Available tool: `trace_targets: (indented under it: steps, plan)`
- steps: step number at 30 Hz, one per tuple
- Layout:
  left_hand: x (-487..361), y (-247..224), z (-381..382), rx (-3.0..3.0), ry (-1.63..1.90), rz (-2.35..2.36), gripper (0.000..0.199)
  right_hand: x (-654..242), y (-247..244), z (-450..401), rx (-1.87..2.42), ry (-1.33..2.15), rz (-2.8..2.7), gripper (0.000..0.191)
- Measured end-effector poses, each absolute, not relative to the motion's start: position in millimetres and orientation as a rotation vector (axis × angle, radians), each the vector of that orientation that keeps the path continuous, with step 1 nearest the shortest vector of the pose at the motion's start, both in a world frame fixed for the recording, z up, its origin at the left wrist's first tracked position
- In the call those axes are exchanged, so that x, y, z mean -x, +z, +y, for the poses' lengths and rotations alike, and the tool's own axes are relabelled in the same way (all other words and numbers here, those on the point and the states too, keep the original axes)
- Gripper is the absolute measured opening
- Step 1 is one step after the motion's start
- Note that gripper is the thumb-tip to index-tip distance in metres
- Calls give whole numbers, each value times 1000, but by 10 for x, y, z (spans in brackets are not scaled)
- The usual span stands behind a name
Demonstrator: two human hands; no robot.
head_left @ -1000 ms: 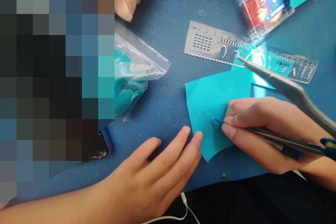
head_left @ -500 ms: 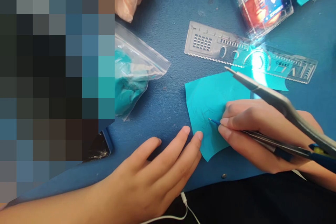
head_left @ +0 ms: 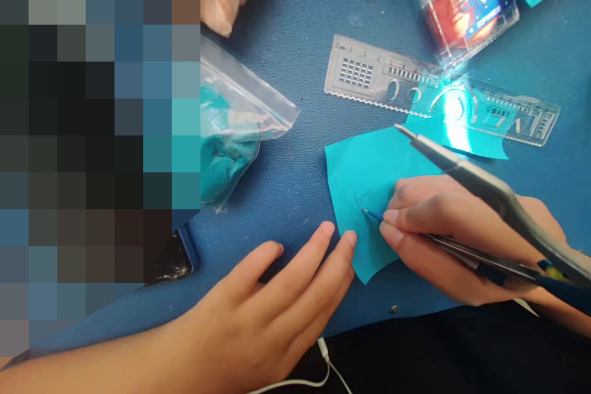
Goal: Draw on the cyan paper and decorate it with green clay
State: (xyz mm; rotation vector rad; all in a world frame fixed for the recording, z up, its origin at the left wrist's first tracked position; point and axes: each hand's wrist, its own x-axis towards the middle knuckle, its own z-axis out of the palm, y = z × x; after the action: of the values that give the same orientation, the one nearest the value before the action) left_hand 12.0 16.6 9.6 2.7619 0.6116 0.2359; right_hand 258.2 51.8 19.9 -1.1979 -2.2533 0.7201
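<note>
My left hand (head_left: pixel 286 314) lies spread and empty at the left edge of the turquoise sheet (head_left: pixel 364 166), which rests on the surface (head_left: pixel 286 191). My right hand (head_left: pixel 438 212) pinches a pen (head_left: pixel 374 216) over it, open scissors (head_left: pixel 484 177) about that grip. From here I judge the sheet light, limp, creasable: hold its edges. Beyond lies a ruler (head_left: pixel 376 71).

Head-worn view, close above blue table (head_left: pixel 300 184), facing forward and down

A spread metal compass (head_left: pixel 501 195) slants over a marked turquoise sheet (head_left: pixel 357 169).
</note>
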Motion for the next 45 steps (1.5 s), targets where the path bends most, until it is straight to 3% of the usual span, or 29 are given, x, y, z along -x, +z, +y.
trace_targets:
  steps: [9,17,28,36,40,45]
  plan:
    - [-128,74,162,-2782,274,622,41,-2584,162,477,1336,964,-2229,33]
    - [-145,73,158,-2761,275,629,39,-2561,165,497,1256,850,-2236,27]
    - [-139,85,151,-2751,277,638,37,-2713,305,688,1212,1194,-2422,32]
    - [-147,68,132,-2744,295,650,41,-2619,248,621,1286,1000,-2204,30]
    - [-144,78,140,-2742,289,666,40,-2631,278,654,1228,1193,-2363,32]
    - [-151,67,154,-2754,300,641,40,-2631,283,556,1354,1092,-2042,29]
